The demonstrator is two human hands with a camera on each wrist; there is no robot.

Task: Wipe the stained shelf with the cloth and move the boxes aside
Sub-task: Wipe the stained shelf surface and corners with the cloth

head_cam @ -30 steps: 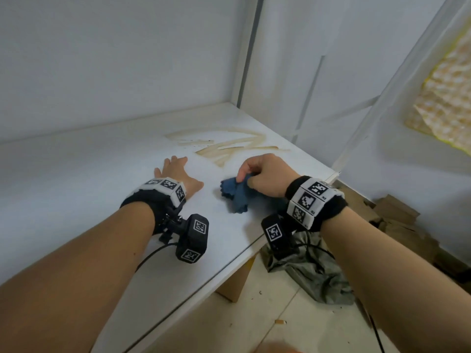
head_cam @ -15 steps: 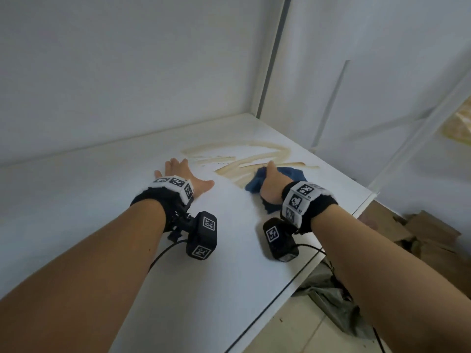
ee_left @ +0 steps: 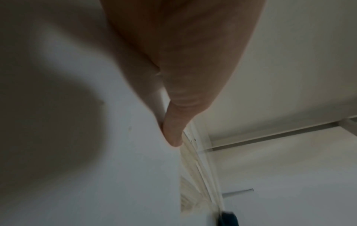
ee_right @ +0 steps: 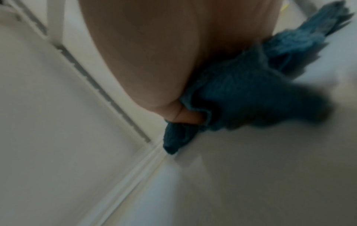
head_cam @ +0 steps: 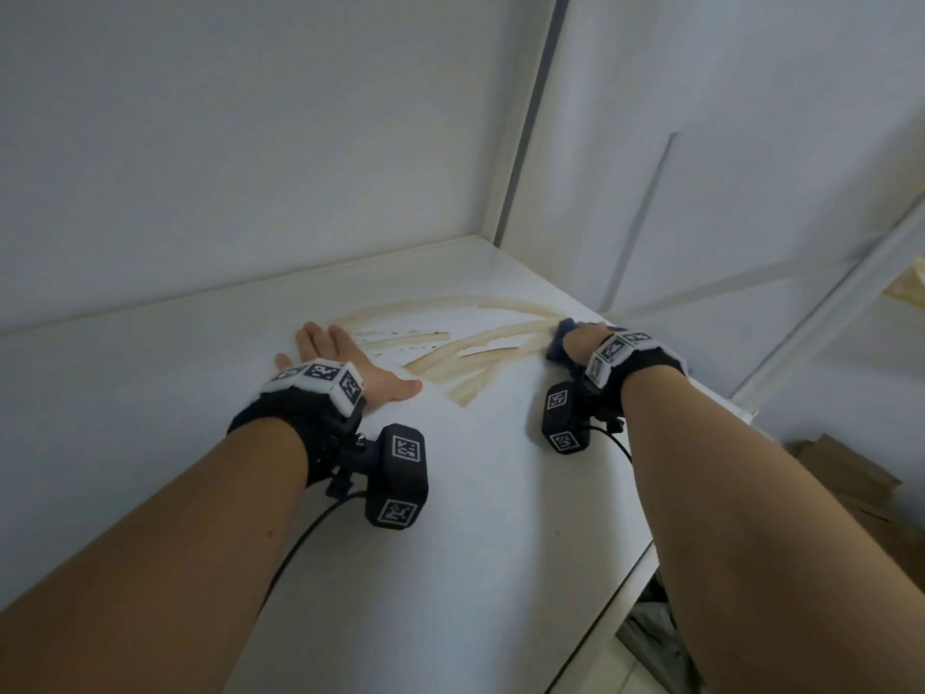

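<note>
Right hand bunches the blue cloth at the tan stain's right end to scrub, while left hand lies spread flat left of it, likely bracing.

Storage room: white shelf unit, flattened cardboard on floor.

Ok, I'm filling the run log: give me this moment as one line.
left hand: flat on shelf | right hand: grips blue cloth at stain | stain: unwiped streaks
</note>
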